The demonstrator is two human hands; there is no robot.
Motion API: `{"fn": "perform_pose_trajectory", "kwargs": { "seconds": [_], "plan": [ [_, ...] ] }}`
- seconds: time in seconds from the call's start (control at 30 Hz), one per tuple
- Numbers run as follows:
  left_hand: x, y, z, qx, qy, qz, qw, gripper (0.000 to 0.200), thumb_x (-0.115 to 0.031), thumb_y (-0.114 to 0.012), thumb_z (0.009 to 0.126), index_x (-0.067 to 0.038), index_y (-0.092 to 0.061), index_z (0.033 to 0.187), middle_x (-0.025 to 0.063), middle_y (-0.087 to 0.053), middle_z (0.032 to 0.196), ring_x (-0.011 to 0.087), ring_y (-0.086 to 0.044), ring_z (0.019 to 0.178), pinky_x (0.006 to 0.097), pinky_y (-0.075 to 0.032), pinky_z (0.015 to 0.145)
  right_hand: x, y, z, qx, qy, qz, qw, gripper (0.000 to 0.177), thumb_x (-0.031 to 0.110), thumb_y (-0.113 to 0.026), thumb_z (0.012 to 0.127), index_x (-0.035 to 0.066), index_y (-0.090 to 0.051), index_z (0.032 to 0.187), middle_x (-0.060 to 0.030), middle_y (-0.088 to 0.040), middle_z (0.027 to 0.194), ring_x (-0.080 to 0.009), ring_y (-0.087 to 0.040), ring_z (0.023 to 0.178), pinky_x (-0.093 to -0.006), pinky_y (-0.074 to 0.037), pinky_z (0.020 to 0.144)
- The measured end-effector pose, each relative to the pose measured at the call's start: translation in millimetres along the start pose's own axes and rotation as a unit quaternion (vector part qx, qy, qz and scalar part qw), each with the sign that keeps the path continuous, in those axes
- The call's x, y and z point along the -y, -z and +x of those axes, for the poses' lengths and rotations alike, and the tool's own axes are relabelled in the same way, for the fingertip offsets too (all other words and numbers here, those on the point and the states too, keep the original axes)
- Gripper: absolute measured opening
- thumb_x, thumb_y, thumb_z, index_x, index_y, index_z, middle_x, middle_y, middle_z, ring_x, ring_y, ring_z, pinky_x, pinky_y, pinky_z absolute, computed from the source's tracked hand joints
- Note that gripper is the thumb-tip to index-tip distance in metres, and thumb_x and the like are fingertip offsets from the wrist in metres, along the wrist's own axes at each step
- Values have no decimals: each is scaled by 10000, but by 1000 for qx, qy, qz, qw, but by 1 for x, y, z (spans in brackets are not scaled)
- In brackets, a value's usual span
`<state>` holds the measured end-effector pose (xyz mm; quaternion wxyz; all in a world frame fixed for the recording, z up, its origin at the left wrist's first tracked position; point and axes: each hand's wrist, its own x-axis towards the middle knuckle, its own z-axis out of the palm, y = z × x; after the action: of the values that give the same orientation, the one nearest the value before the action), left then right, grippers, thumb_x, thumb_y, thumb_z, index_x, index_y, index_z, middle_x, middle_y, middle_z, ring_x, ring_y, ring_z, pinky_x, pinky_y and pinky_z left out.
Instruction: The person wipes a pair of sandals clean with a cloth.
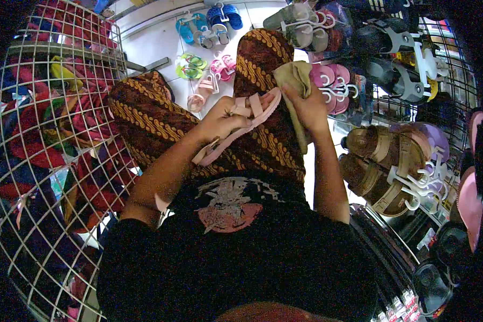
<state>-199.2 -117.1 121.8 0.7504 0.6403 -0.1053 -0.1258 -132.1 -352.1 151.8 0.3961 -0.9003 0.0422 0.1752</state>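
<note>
A pink strappy sandal (232,140) lies slantwise above my lap, its toe end up to the right. My left hand (225,119) is closed around its middle, by the straps. At the toe end, my right hand (307,107) grips an olive-tan cloth (295,75), which touches the sandal's edge and hangs down beside my knee. The fingertips of my right hand are partly hidden by the cloth. Below the sandal is the brown patterned fabric (263,59) over my legs.
Wire grid racks stand close on both sides; the left rack (53,177) holds red and dark goods. Brown sandals (378,166) and pink flip-flops (331,80) hang at right. Green flip-flops (190,65) and blue clogs (225,17) lie on the white tiled floor (150,45).
</note>
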Motion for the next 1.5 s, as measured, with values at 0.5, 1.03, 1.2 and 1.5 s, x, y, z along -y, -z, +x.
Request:
{"fn": "perform_pose_trajectory", "kwargs": {
  "seconds": [0.5, 1.03, 1.2, 1.5],
  "plan": [
    [22, 61, 23, -93, -7, -590, 802, 468, -348, -418, 942, 14, -462, 1235, 204, -541, 1195, 337, -571, 1082, 453, -460, 943, 14, -3, -1, -22, -29, 18, 999, 668, 499, -694, 818, -17, -574, 1224, -166, -659, 1119, -275, -637, 1018, -361, -467, 905],
    [-26, 46, 32, -222, -23, -289, 931, 148, -203, -508, 830, -77, -546, 897, 121, -554, 856, 289, -589, 826, 403, -475, 724, -14, 14, 4, 228, -140, 518, 813, 511, 459, -508, 947, 16, -534, 1201, -148, -650, 992, -313, -648, 916, -443, -532, 807],
    [-73, 49, 59, -196, 2, 625, 756, 63, -158, -536, 795, -106, -573, 791, 95, -558, 751, 274, -594, 747, 387, -479, 656, 18, -22, -18, 507, -149, 387, 755, 513, 397, -390, 991, 19, -410, 1337, -261, -520, 1303, -448, -606, 1047, -545, -540, 836],
    [78, 142, 52, -102, -60, 932, -342, 675, -415, -393, 937, 33, -294, 1432, 242, -392, 1428, 377, -421, 1309, 477, -342, 1114, 61, -70, 107, 26, 18, 342, 939, 467, 420, -534, 950, -2, -538, 1152, -163, -661, 922, -287, -673, 813, -407, -553, 707]
  ]
}}
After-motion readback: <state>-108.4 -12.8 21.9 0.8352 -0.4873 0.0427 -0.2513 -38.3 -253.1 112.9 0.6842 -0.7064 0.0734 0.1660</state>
